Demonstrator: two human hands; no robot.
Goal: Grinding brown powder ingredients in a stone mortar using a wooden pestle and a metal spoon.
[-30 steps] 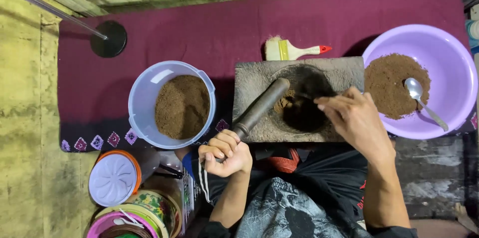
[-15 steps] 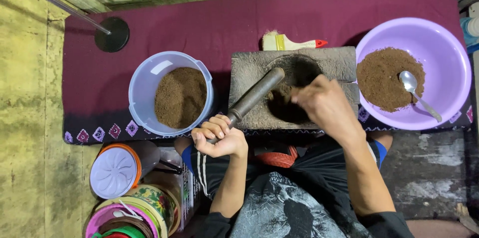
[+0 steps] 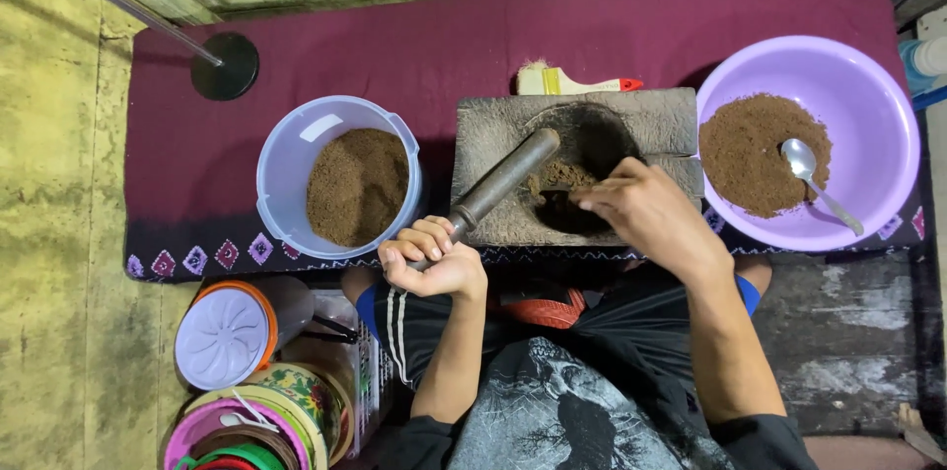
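The left hand (image 3: pixel 434 258) is closed in a full fist around the near end of a thick grey pestle (image 3: pixel 503 184), whose far end rests at the rim of the hollow in a stone mortar block (image 3: pixel 493 130). The block lies on a maroon cloth (image 3: pixel 414 46) spread on the floor, between a pale blue bucket (image 3: pixel 286 149) and a lilac basin (image 3: pixel 888 144).

The right hand (image 3: pixel 646 214) reaches into the hollow with its fingers (image 3: pixel 592 202) bent together, tips down on the brown ground powder (image 3: pixel 557 174) there; whether they pinch any of it I cannot tell.

The pestle looks like stone or dense wood, so I judge it heavy and rigid, with a rough surface that should not slip. The grip near its end gives leverage, though a hold closer to the middle would carry the weight more easily. The block looks too heavy to shift under the work. The powder is loose, dry and light; it will spill or drift if flicked, so it is best gathered with cupped fingers or the spoon (image 3: pixel 814 179) lying in the basin. A small brush (image 3: pixel 572 83) lies just behind the block.
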